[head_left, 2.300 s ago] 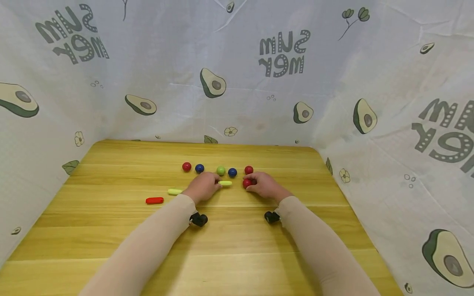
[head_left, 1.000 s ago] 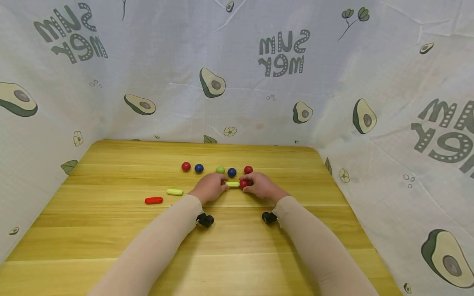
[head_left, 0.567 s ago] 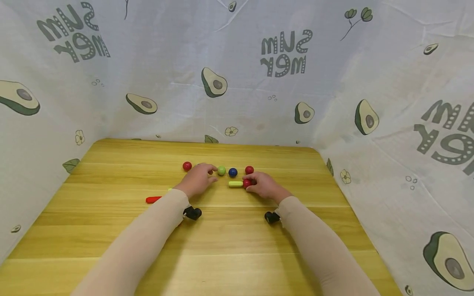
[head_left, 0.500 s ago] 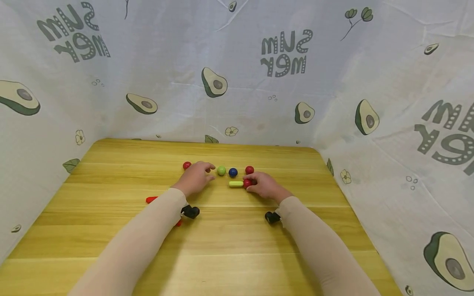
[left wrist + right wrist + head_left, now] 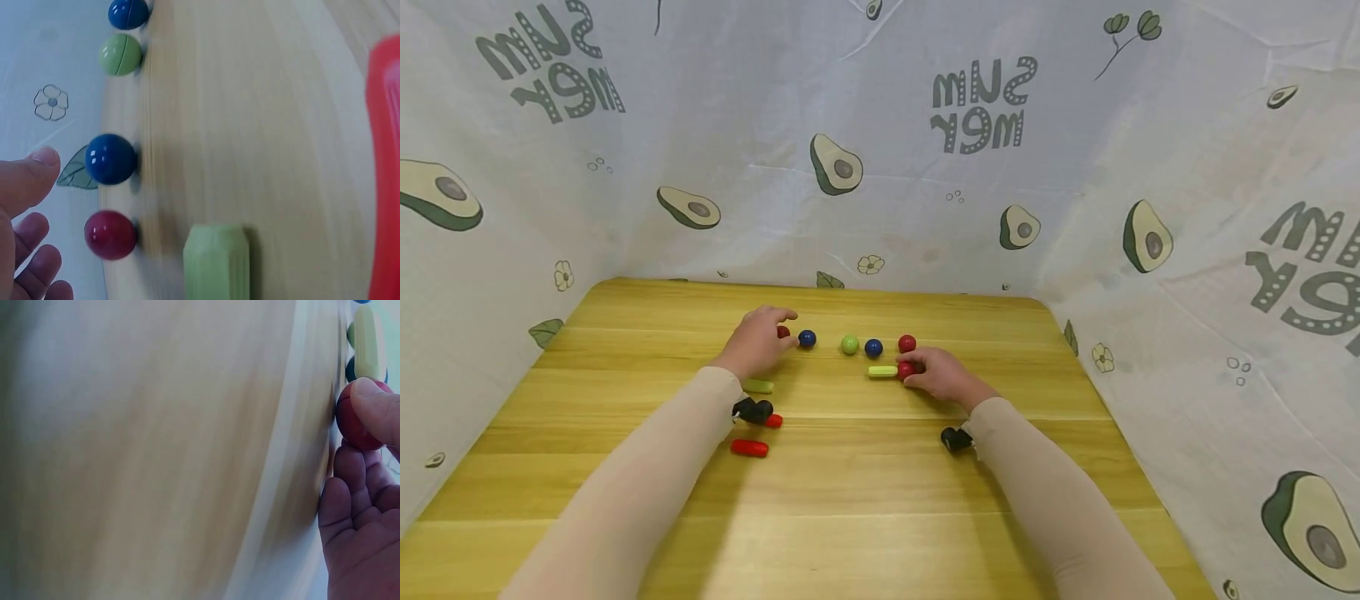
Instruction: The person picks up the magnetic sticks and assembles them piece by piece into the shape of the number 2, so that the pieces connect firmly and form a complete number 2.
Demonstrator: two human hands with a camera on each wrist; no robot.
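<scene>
My right hand [image 5: 943, 377] pinches a red ball [image 5: 906, 372] between thumb and fingers. A ribbed yellow-green rod [image 5: 882, 372] extends leftward from that ball, its end right at the ball's surface. At the left end of the row of balls, my left hand [image 5: 756, 343] has thumb and fingers spread about another red ball [image 5: 111, 235]. In the left wrist view a gap shows between those fingers and the ball. Just right of it sits a blue ball [image 5: 807, 339].
A light green ball [image 5: 850, 345], a second blue ball [image 5: 874, 348] and a third red ball [image 5: 907, 342] continue the row on the wooden table [image 5: 850, 517]. Another yellow-green rod [image 5: 760, 387] and two red rods [image 5: 749, 448] lie by my left forearm. Printed cloth [image 5: 760, 167] hangs behind.
My left hand brought the yellow-green rod right to the red ball, let go of it, and moved left and back to the far-left red ball. My right hand still holds its ball.
</scene>
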